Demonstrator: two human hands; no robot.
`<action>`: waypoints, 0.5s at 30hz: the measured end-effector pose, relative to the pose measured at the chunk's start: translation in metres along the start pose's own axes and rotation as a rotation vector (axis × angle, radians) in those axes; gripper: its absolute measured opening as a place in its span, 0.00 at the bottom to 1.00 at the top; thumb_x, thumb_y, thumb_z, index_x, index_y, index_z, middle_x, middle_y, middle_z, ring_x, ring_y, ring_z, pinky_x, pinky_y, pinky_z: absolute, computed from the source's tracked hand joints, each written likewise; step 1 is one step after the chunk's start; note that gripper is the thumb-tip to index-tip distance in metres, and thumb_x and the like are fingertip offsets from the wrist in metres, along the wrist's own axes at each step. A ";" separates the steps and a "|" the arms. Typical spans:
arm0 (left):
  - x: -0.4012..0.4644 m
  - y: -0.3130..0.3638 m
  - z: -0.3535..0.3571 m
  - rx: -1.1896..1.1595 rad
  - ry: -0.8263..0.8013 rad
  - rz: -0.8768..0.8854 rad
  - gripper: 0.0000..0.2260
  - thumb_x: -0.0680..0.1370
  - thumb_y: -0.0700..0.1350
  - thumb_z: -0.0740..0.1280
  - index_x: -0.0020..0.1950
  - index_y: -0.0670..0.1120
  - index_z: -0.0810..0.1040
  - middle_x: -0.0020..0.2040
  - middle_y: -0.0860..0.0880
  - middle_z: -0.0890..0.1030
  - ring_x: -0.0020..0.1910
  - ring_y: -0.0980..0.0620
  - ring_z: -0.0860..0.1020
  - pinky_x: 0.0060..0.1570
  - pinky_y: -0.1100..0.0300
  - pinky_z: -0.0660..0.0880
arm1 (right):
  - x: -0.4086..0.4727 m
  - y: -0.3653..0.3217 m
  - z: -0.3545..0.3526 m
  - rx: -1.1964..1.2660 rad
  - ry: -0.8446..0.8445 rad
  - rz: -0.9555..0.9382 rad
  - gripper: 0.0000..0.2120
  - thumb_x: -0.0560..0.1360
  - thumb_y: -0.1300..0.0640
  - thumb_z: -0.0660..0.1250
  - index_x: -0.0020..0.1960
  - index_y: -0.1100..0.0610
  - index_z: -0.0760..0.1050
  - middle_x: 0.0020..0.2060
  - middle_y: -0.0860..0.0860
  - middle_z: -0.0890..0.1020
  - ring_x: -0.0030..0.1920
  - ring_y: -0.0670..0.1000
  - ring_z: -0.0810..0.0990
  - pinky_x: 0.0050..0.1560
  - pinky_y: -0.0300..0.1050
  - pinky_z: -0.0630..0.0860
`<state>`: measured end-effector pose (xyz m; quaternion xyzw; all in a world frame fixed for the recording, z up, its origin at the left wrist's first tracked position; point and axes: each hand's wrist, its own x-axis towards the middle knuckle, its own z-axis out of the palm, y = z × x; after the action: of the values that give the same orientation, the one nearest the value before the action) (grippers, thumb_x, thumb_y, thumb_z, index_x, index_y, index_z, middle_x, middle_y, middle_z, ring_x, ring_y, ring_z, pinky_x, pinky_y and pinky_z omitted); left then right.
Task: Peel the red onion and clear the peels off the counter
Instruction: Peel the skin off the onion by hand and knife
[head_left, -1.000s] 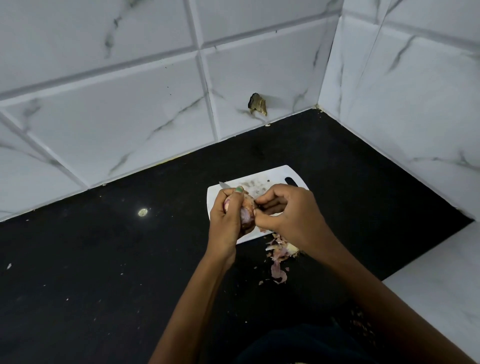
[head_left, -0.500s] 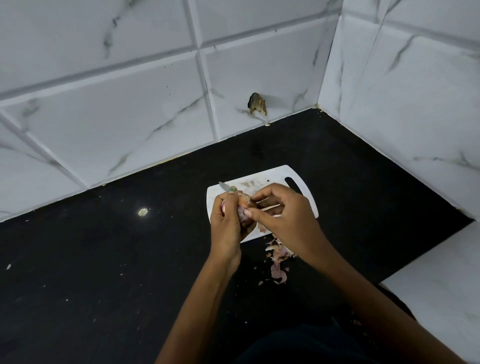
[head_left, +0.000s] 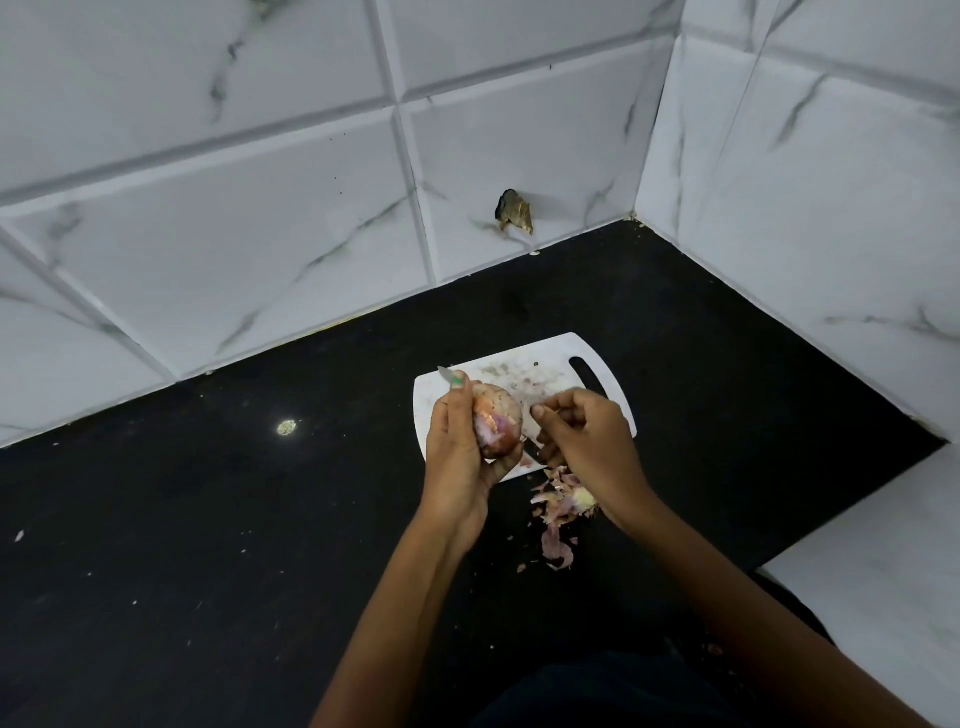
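Left hand (head_left: 457, 452) clamps the red onion (head_left: 496, 423), right hand (head_left: 582, 436) curls, seemingly pinching skin, mid-peel; next, strip remaining skin, then gather peels (head_left: 563, 501) off the table (head_left: 208, 519).

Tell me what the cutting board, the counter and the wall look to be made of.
Cutting board: probably plastic; thin, white, matte, with a moulded handle slot.
Counter: likely polished stone; black, and it mirrors a light spot.
Wall: glazed ceramic tiles by the look; white with grey marble veining and bevelled joints.
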<state>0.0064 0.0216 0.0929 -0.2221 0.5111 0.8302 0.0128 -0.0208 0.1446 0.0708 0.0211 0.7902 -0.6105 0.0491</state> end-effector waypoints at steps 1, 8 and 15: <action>0.000 0.000 0.000 0.004 0.009 0.000 0.25 0.75 0.62 0.61 0.60 0.43 0.74 0.49 0.45 0.80 0.36 0.56 0.80 0.36 0.60 0.78 | 0.001 0.006 0.000 -0.091 0.009 -0.001 0.07 0.77 0.57 0.67 0.44 0.61 0.77 0.32 0.53 0.81 0.29 0.46 0.81 0.31 0.41 0.78; 0.002 -0.001 -0.004 0.037 0.012 0.021 0.19 0.78 0.62 0.58 0.52 0.49 0.78 0.43 0.51 0.83 0.36 0.57 0.80 0.41 0.59 0.77 | 0.002 -0.004 -0.010 -0.325 -0.095 -0.129 0.14 0.73 0.68 0.63 0.54 0.55 0.78 0.54 0.48 0.75 0.52 0.44 0.76 0.49 0.33 0.72; 0.001 0.002 -0.003 0.103 0.008 0.063 0.23 0.79 0.62 0.56 0.56 0.43 0.77 0.43 0.47 0.82 0.36 0.56 0.80 0.33 0.64 0.76 | -0.015 -0.046 -0.012 -0.107 -0.220 -0.246 0.10 0.70 0.59 0.74 0.50 0.56 0.80 0.43 0.47 0.83 0.43 0.43 0.82 0.41 0.35 0.80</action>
<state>0.0061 0.0182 0.0931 -0.2082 0.5599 0.8020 -0.0036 -0.0112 0.1449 0.1196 -0.1454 0.8080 -0.5676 0.0614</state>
